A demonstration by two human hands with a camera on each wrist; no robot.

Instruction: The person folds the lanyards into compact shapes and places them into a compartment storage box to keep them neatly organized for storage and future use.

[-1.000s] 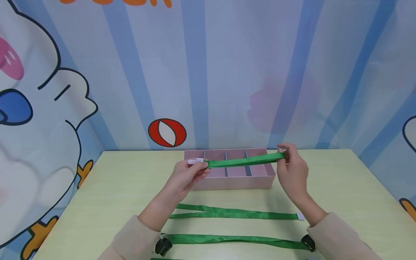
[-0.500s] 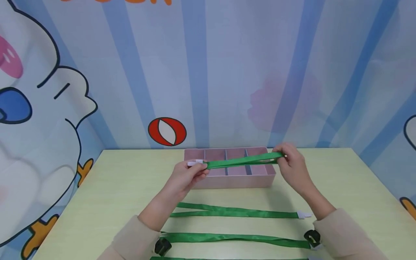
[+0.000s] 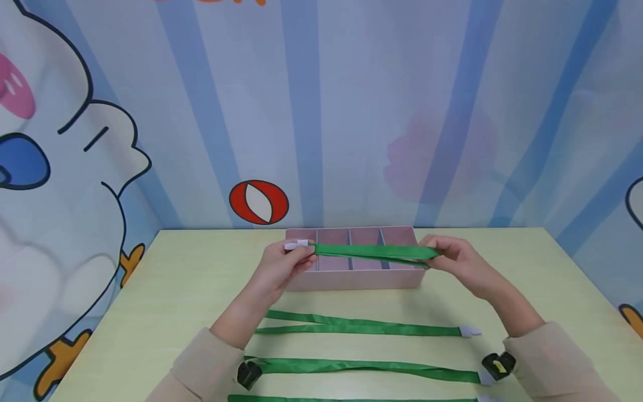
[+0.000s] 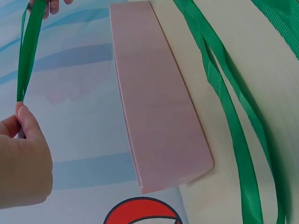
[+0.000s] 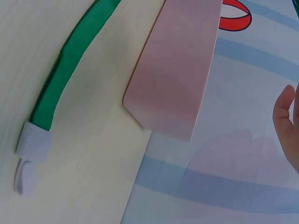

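Observation:
Both hands stretch a doubled green lanyard (image 3: 370, 252) level above a pink divided box (image 3: 351, 279). My left hand (image 3: 288, 261) pinches its end by the white clip (image 3: 296, 245). The right hand (image 3: 444, 254) grips the other end over the box's right side. In the left wrist view the held lanyard (image 4: 28, 51) runs from my thumb (image 4: 28, 123) up to fingers at the top edge, beside the pink box (image 4: 156, 100). The right wrist view catches only a fingertip (image 5: 285, 112), the pink box (image 5: 177, 70) and a lanyard (image 5: 70, 65) lying on the table with its white clip (image 5: 30, 154).
Two more green lanyards lie flat on the pale green table (image 3: 150, 290) in front of the box, one (image 3: 361, 326) with a white clip, one (image 3: 366, 368) with black clips at both ends. A third shows at the bottom edge (image 3: 351, 398). Cartoon-printed walls enclose the table.
The right hand dropped lower and turned palm-down, bringing the lanyard from a rightward-rising slant to roughly level over the box. The left hand rose slightly.

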